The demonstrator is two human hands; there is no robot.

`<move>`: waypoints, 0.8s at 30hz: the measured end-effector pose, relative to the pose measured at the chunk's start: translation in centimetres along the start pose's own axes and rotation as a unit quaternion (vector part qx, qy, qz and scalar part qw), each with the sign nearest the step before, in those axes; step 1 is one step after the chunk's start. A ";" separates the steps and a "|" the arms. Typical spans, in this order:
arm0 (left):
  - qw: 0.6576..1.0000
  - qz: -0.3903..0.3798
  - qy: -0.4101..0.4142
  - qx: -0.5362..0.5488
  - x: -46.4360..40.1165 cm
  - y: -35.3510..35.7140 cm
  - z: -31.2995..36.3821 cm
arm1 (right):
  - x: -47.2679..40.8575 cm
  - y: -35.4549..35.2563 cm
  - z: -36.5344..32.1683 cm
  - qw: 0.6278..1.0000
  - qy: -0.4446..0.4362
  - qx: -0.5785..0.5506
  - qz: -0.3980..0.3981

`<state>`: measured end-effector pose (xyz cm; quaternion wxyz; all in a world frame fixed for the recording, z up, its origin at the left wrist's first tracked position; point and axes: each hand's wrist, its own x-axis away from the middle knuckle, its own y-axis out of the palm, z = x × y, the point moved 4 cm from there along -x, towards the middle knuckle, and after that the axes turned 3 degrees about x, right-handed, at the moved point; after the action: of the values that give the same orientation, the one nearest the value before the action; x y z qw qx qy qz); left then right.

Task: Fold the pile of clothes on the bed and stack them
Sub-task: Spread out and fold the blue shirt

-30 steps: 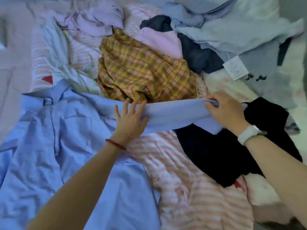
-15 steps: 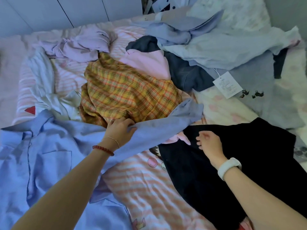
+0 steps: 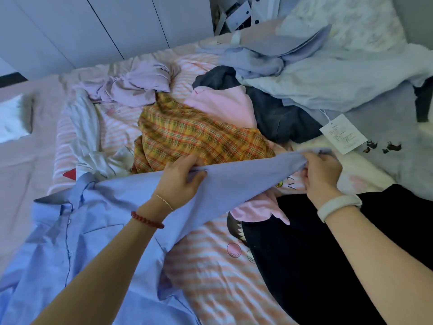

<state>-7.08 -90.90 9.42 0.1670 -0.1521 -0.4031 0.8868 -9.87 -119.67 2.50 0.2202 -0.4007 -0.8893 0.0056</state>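
Observation:
A light blue button shirt lies spread at the lower left of the bed, collar up. Its right sleeve is stretched out across the bed. My left hand grips the sleeve near the shoulder, thumb over the cloth. My right hand pinches the cuff end of the same sleeve. Behind the sleeve lies the pile: a yellow plaid garment, a pink top, a dark navy garment and a lilac one.
A black garment lies at the lower right on the pink striped bedsheet. Pale blue clothes and a grey piece with a paper tag fill the upper right. White wardrobe doors stand beyond the bed.
My right hand has left the black garment and taken the sleeve's cuff again, pulling the sleeve straight. My left hand stays gripping the sleeve near the shoulder. The camera has tilted up.

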 end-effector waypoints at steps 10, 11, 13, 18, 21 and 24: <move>0.954 0.042 -0.181 -0.237 -4.9 4.7 -2.5 | -7.5 3.2 -1.0 0.980 -0.005 0.181 -0.088; 0.955 0.064 -0.171 -0.232 -3.7 5.0 -2.1 | -7.4 3.2 0.4 0.976 0.012 0.191 -0.101; 0.954 0.094 -0.109 -0.263 -0.9 6.4 -1.3 | -6.2 3.1 3.7 0.974 0.075 0.175 -0.121; 0.948 -0.050 -0.153 -0.276 2.5 9.9 -4.6 | -3.6 3.0 8.3 0.957 0.261 -0.011 -0.127; 0.932 -0.094 -0.153 -0.315 1.6 11.1 -6.5 | -3.8 3.3 8.0 0.940 0.290 -0.153 -0.091; 0.916 -0.152 -0.159 -0.336 0.6 12.0 -7.4 | -3.7 3.3 6.4 0.930 0.267 -0.242 -0.078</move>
<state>-6.75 -93.20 -4.52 0.1724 0.0065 -0.7169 0.6755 -7.92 -119.06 -5.30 0.3454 -0.3579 -0.8005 -0.3343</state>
